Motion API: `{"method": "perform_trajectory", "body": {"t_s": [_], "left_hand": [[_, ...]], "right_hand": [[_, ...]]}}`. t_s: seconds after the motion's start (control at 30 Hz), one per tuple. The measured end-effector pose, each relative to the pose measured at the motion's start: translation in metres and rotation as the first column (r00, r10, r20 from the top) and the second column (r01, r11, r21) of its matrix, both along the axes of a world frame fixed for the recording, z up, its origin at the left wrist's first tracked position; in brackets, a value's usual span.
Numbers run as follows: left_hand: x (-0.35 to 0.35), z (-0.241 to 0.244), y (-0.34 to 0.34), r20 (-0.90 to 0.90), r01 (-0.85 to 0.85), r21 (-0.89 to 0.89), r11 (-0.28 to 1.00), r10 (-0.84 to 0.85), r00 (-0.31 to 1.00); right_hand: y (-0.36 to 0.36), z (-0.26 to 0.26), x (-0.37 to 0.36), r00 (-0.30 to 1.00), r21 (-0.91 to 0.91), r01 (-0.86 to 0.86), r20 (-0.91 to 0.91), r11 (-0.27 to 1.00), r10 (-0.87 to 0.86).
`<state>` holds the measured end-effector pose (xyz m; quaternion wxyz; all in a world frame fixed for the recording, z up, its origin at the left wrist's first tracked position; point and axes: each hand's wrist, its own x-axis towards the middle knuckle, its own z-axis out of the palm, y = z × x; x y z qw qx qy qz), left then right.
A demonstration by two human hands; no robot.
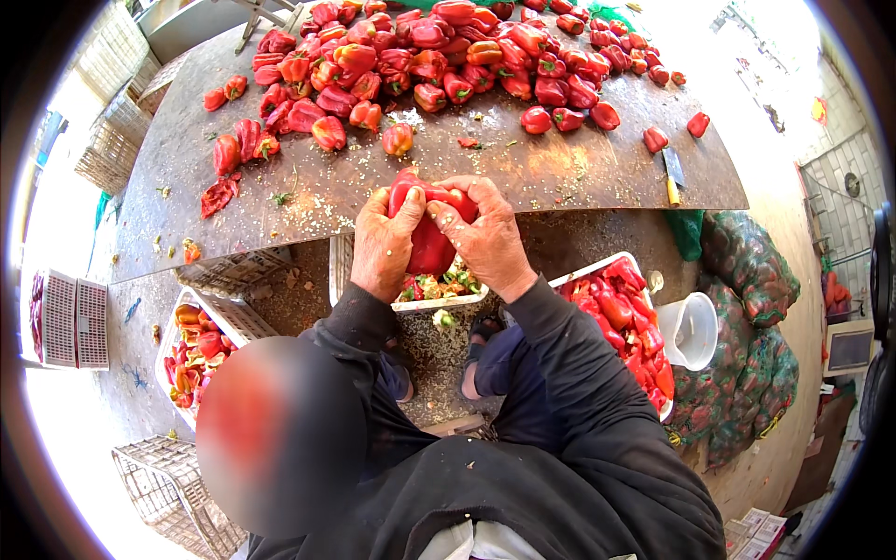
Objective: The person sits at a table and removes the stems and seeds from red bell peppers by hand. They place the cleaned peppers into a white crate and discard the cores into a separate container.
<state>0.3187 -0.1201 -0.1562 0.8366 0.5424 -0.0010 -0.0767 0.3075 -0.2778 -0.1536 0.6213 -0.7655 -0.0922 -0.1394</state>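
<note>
A red bell pepper (pixel 430 245) is held between both hands above the near edge of the table, with pale seeds stuck to the fingers. My left hand (pixel 388 238) grips its left side, thumb on top. On the right side my right hand (pixel 483 231) holds it, thumb pressed near the middle. Below the pepper stands a white crate (pixel 448 302) with pepper cores and scraps. A large heap of red bell peppers (pixel 427 52) covers the far part of the table (pixel 581 168). A knife (pixel 673 175) with a yellow handle lies at the table's right edge.
A crate of red pepper pieces (pixel 623 308) stands at the right, beside a translucent plastic bucket (pixel 689 331) and green mesh sacks (pixel 749 266). Another crate (pixel 238 318) of pepper pieces is at the left. Empty-looking crates (pixel 175 483) lie lower left. Seeds litter table and floor.
</note>
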Motion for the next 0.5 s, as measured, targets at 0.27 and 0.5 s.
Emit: {"method": "perform_trajectory", "body": {"t_s": [0.27, 0.5], "left_hand": [[0.008, -0.003, 0.003, -0.153, 0.013, -0.353, 0.936, -0.071, 0.986], [0.008, -0.018, 0.013, -0.135, 0.088, -0.477, 0.875, -0.172, 0.976]], "right_hand": [[0.014, 0.013, -0.007, 0.888, -0.217, 0.11, 0.461, 0.97, 0.002], [0.014, 0.014, -0.015, 0.766, -0.394, 0.108, 0.618, 0.913, 0.176]]}}
